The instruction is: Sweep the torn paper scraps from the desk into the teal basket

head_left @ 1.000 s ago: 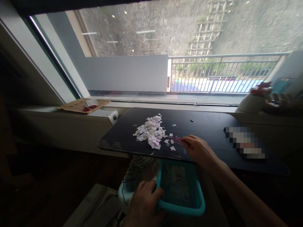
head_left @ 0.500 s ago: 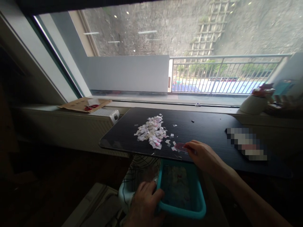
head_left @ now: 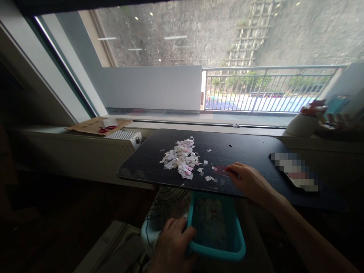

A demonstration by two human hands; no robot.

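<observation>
My right hand (head_left: 251,181) is over the front of the dark table (head_left: 241,151), its fingers pinching a flat, pinkish see-through strip (head_left: 219,170). The strip's free end points left, among a few loose paper bits (head_left: 208,178). Left of it lies a heap of small white and pink paper scraps (head_left: 180,158). Below the table's front edge is a teal plastic basket (head_left: 216,254) with pale pieces in its bottom, dim and hard to make out. My left hand (head_left: 175,242) is closed on the basket's left rim, its thumb over the edge.
A blurred-out flat object (head_left: 295,172) lies on the table's right side. Red-handled scissors (head_left: 107,129) rest on brown paper (head_left: 82,127) by the window at left. A white pot (head_left: 300,123) stands on the sill at right. Dark cables (head_left: 159,204) hang left of the basket.
My right hand has moved slightly up and right relative to the table, the pink strip with it. The paper bits near the table's edge show more clearly. My left hand stays on the basket.
</observation>
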